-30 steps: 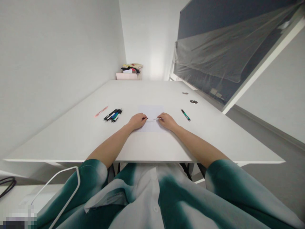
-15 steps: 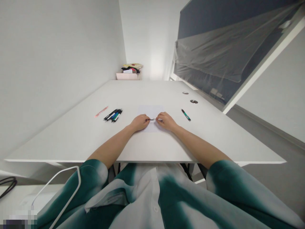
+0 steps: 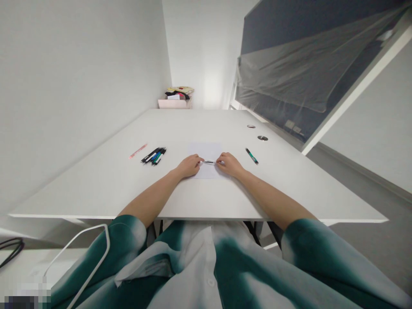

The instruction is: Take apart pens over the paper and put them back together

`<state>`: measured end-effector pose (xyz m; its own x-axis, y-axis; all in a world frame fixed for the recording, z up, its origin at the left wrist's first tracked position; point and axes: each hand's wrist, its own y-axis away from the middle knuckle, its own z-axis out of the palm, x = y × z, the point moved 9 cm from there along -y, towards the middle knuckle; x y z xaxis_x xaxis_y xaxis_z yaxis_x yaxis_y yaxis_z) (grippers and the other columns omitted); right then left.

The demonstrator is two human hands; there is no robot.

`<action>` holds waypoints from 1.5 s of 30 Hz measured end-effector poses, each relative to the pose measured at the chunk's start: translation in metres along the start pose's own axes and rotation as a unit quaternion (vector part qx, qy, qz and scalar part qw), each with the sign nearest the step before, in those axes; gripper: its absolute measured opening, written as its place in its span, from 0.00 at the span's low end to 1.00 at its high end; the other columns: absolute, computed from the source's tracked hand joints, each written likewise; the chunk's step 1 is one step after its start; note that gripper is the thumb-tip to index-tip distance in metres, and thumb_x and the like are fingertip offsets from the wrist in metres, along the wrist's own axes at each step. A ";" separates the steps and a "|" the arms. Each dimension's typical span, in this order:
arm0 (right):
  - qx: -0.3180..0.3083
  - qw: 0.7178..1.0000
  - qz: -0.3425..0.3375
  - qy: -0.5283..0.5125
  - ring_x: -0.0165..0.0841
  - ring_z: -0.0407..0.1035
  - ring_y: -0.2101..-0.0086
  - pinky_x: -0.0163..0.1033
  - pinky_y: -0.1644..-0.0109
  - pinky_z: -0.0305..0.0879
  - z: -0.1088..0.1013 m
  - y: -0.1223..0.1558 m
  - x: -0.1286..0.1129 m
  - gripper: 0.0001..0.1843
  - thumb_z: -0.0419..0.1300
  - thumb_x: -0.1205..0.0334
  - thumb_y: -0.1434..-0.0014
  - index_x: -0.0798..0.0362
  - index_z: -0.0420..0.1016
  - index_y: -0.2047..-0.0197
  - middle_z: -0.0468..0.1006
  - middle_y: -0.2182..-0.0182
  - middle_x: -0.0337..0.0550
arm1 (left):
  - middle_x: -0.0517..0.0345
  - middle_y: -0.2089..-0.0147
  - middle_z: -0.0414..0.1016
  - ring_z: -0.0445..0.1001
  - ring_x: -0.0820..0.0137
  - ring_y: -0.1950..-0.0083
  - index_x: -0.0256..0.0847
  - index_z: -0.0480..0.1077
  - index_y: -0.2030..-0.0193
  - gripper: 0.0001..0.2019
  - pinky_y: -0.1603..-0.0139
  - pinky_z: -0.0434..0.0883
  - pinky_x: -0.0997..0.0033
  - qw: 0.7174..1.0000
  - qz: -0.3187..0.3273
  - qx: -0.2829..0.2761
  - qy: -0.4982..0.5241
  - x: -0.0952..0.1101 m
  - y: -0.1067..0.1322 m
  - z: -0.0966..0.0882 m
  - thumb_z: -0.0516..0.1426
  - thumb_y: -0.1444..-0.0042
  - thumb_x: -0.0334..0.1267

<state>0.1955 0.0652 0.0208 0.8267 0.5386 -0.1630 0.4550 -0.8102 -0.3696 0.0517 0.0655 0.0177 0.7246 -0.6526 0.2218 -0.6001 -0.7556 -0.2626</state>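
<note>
Both my hands rest on a white sheet of paper [image 3: 207, 152] lying on the white table [image 3: 96, 184]. My left hand [image 3: 189, 165] and my right hand [image 3: 228, 163] pinch the two ends of one thin pen [image 3: 209, 162], which spans the small gap between my fingertips just above the paper. The pen looks dark at its left part and pale at its right part. Both hands are closed in a pinch.
A bundle of several pens [image 3: 153, 155] lies left of the paper, with a pink pen [image 3: 137, 150] further left. A green pen [image 3: 251, 156] lies to the right, near two round cable holes [image 3: 262, 138]. A box of items [image 3: 175, 101] sits at the far end.
My hands have drawn closer together, and the two pen pieces that were apart between them now meet as one pen.
</note>
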 end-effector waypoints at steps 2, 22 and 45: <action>-0.013 1.000 0.004 0.012 0.39 0.68 0.58 0.41 0.50 0.62 0.001 0.000 -0.003 0.11 0.58 0.65 0.40 0.55 0.82 0.60 0.78 0.61 0.50 | 0.51 0.56 0.76 0.74 0.65 0.52 0.38 0.74 0.49 0.19 0.45 0.70 0.64 1.000 0.010 0.003 0.009 0.003 0.000 0.000 0.51 0.46 0.26; 0.048 0.999 0.010 -0.021 0.39 0.68 0.59 0.42 0.51 0.62 -0.009 0.000 0.010 0.11 0.57 0.63 0.40 0.54 0.81 0.63 0.77 0.64 0.49 | 0.50 0.54 0.77 0.73 0.63 0.50 0.39 0.75 0.53 0.14 0.42 0.69 0.59 0.999 -0.005 0.023 0.031 -0.006 0.000 -0.007 0.53 0.44 0.33; 0.044 0.987 0.148 0.029 0.39 0.71 0.54 0.41 0.45 0.63 0.003 0.009 0.077 0.16 0.53 0.66 0.38 0.55 0.82 0.55 0.79 0.55 0.54 | 0.49 0.40 0.71 0.69 0.57 0.41 0.45 0.72 0.43 0.21 0.41 0.68 0.55 0.973 -0.214 0.024 -0.084 -0.097 0.016 -0.007 0.46 0.38 0.34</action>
<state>0.2620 0.0997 0.0026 0.9380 0.2641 -0.2246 0.1609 -0.9055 -0.3926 -0.0303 0.1167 -0.0018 0.9520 -0.2578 0.1653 -0.2180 -0.9496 -0.2251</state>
